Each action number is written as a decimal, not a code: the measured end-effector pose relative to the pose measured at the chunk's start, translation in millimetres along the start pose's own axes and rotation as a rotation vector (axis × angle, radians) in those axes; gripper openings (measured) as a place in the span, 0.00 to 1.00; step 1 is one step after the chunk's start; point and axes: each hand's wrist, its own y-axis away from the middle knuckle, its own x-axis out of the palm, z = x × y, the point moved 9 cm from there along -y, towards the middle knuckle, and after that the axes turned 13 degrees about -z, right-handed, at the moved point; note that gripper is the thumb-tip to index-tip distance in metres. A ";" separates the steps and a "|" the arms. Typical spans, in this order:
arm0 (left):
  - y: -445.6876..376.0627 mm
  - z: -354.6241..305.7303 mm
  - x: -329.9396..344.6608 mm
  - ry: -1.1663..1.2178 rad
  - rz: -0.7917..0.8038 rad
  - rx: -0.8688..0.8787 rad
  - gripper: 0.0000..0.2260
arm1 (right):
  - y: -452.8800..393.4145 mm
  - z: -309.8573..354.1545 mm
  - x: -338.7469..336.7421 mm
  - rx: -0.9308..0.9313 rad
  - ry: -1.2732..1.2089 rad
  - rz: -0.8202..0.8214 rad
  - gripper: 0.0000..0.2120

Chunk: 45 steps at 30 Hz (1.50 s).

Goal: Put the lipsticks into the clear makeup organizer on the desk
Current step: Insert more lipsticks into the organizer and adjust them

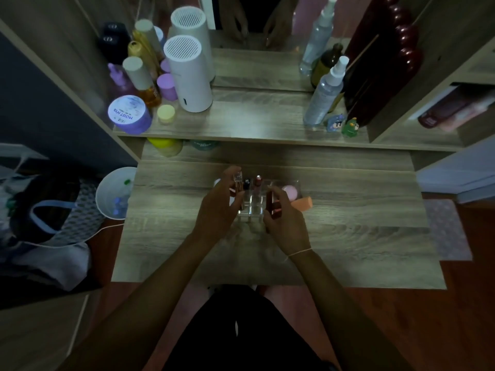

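Observation:
A clear makeup organizer (253, 208) stands in the middle of the wooden desk (348, 236). Two lipsticks stand upright in its far slots, one dark-capped (246, 182), one red-capped (258, 181). My left hand (219, 207) is at the organizer's left side, fingers closed on a lipstick with a clear cap (237, 183), held upright over the left slots. My right hand (284, 220) is at the right front corner and grips a dark red lipstick (273, 207). The hands hide part of the organizer.
A pink sponge (288, 191) lies in the organizer's right end and an orange sponge (302, 203) lies beside it. The shelf behind holds a white cylinder (190, 76), jars, spray bottles (325, 95) and figurines. A white bin (115, 194) stands left of the desk.

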 end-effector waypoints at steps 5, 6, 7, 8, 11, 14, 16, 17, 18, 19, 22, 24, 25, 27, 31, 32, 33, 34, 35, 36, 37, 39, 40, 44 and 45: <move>1.1 4.2 1.3 0.037 -0.031 -0.033 0.25 | -12.6 8.7 0.3 -0.048 -0.019 -0.013 0.27; 1.6 5.1 2.6 0.024 -0.030 -0.026 0.23 | -14.7 10.3 -0.7 -0.060 -0.018 -0.021 0.26; 1.8 5.8 4.1 0.013 -0.028 -0.021 0.23 | -17.4 11.2 -1.3 -0.066 -0.009 -0.032 0.27; 1.6 6.3 5.5 0.005 -0.027 -0.016 0.22 | -20.6 10.6 -1.8 -0.061 0.006 -0.040 0.27; -0.3 8.3 8.4 -0.010 -0.025 -0.014 0.23 | -28.6 6.4 -0.9 -0.024 0.064 -0.039 0.25; -2.9 10.5 9.8 -0.018 -0.031 -0.012 0.23 | -32.6 6.1 0.0 -0.004 0.083 -0.028 0.24; -3.5 10.5 11.9 -0.016 -0.028 0.001 0.23 | -34.6 6.6 -1.7 0.014 0.066 -0.036 0.24; -3.8 10.7 13.1 -0.022 -0.025 0.009 0.23 | -35.9 8.0 -3.2 0.014 0.049 -0.047 0.23; -4.1 11.1 14.4 -0.030 -0.021 0.016 0.23 | -37.3 10.3 -6.2 0.009 0.027 -0.069 0.23; -4.7 11.8 15.5 -0.038 -0.017 0.022 0.23 | -39.3 12.7 -9.3 0.001 0.006 -0.096 0.23; -5.6 13.8 18.6 -0.045 -0.013 0.023 0.23 | -45.9 15.7 -17.2 -0.008 0.004 -0.171 0.23; -5.7 15.7 20.1 -0.050 -0.015 0.011 0.23 | -49.1 15.6 -18.1 -0.002 0.003 -0.189 0.23; -5.7 15.9 21.2 -0.057 -0.015 0.013 0.22 | -50.2 15.5 -18.6 -0.001 0.001 -0.198 0.23; -4.8 15.6 24.4 -0.083 -0.003 0.034 0.22 | -51.8 15.2 -19.9 0.005 -0.010 -0.214 0.23; -1.9 18.6 27.3 -0.108 0.007 0.029 0.21 | -56.2 13.2 -20.8 0.032 -0.030 -0.227 0.23; -1.5 20.5 27.5 -0.116 0.001 0.020 0.20 | -56.9 13.5 -21.5 0.029 -0.032 -0.236 0.24; -1.5 22.4 27.9 -0.131 -0.006 0.014 0.20 | -57.5 14.0 -22.2 0.026 -0.037 -0.244 0.24; -1.8 24.0 28.1 -0.146 -0.013 0.009 0.20 | -57.8 14.3 -22.7 0.028 -0.042 -0.246 0.25; -2.2 24.7 28.3 -0.153 -0.020 0.007 0.21 | -58.3 14.3 -22.7 0.033 -0.046 -0.245 0.27; -2.6 24.4 28.0 -0.155 -0.025 0.008 0.21 | -58.5 14.0 -22.8 0.044 -0.049 -0.240 0.28; -3.2 23.7 28.2 -0.157 -0.026 0.010 0.20 | -59.2 13.6 -22.8 0.056 -0.051 -0.237 0.30; -3.0 23.4 28.8 -0.166 -0.018 0.012 0.21 | -60.8 13.8 -23.6 0.062 -0.057 -0.245 0.31; -2.7 23.5 29.2 -0.168 -0.014 0.010 0.21 | -61.6 14.4 -24.2 0.055 -0.058 -0.253 0.31; -3.0 18.8 26.4 -0.162 -0.042 0.034 0.20 | -63.7 14.0 -20.4 0.032 -0.003 -0.225 0.21; -3.3 15.8 25.4 -0.154 -0.053 0.048 0.19 | -64.1 13.6 -18.5 0.020 0.019 -0.207 0.17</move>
